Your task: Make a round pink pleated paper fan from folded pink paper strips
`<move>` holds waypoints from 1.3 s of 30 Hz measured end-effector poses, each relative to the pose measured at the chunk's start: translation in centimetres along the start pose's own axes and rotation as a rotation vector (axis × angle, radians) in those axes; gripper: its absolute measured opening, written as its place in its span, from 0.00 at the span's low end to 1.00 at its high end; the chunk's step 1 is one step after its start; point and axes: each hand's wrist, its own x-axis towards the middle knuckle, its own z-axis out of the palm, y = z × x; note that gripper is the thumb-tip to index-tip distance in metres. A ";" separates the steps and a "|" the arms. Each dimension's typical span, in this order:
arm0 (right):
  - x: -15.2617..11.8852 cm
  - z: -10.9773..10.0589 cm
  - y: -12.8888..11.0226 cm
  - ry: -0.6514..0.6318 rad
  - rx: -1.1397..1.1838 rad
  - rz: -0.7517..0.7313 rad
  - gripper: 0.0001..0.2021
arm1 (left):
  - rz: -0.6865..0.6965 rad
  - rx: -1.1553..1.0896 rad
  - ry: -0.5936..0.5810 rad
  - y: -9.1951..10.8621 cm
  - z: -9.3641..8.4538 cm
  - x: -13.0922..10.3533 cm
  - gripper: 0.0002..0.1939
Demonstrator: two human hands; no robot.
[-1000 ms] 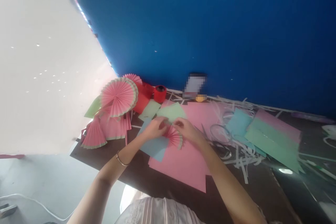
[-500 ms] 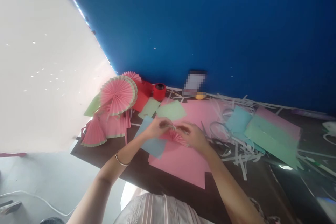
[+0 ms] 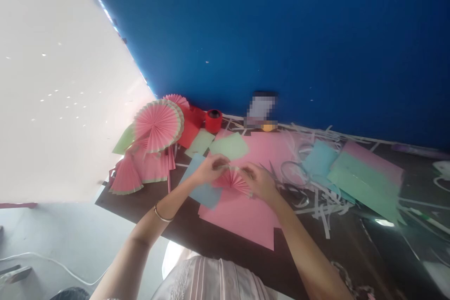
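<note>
Between my hands is a small pink pleated paper fan [image 3: 232, 181] with a pale edge, spread out above a pink sheet [image 3: 242, 218]. My left hand [image 3: 212, 168] pinches its upper left edge with thumb and fingers. On the other side, my right hand [image 3: 259, 181] is closed on the fan's upper right edge. Under my left wrist lies a blue sheet [image 3: 211, 197]. Scissors [image 3: 293, 172] rest just right of my right hand.
Large pink and green pleated rosettes [image 3: 156, 126] are stacked at the left end of the table. A red tape roll [image 3: 213, 121] stands by the blue wall. White paper strips [image 3: 326, 215] and a green sheet [image 3: 365, 180] lie to the right.
The fan is opened out a little wider, and more of its pleats show between my hands. Both hands stay at nearly the same place.
</note>
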 end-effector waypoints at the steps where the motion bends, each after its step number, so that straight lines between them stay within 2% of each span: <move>1: 0.1 0.1 0.1 0.001 0.015 0.003 0.12 | -0.006 -0.006 -0.015 -0.1 0.0 0.0 0.07; 7: 0.2 0.5 0.2 -0.029 0.174 0.035 0.09 | -0.039 -0.011 -0.040 -0.6 -0.2 0.1 0.07; 12: 0.4 0.4 -0.4 -0.125 0.198 0.058 0.13 | -0.053 0.015 -0.055 -1.5 -0.5 0.5 0.08; 17: 0.7 0.6 0.8 -0.026 0.146 0.099 0.11 | -0.160 -0.060 -0.022 -2.7 -1.0 1.2 0.13; 20: 0.9 1.3 2.4 0.067 0.081 0.073 0.11 | -0.133 -0.045 0.051 -3.1 -0.9 1.1 0.11; 22: 0.9 1.7 3.2 0.115 0.039 0.070 0.11 | -0.100 0.018 0.083 -3.4 -0.7 0.9 0.09; 27: 0.7 2.2 3.8 0.159 -0.102 0.074 0.12 | -0.029 0.240 0.074 -3.9 -0.7 0.4 0.06; 30: 0.6 2.0 3.9 0.241 -0.237 0.021 0.12 | 0.112 0.456 0.140 -3.6 -0.7 -0.2 0.06; 33: -0.3 1.4 4.2 0.328 -0.318 -0.130 0.10 | 0.268 0.665 0.191 -2.8 -0.7 -1.6 0.07; 36: -2.3 0.5 4.5 0.318 -0.367 -0.265 0.08 | 0.334 0.831 0.076 -2.1 -0.5 -3.5 0.08; 39: -4.5 0.2 4.7 0.231 -0.441 -0.307 0.07 | 0.375 0.983 -0.016 -2.3 -0.2 -5.2 0.09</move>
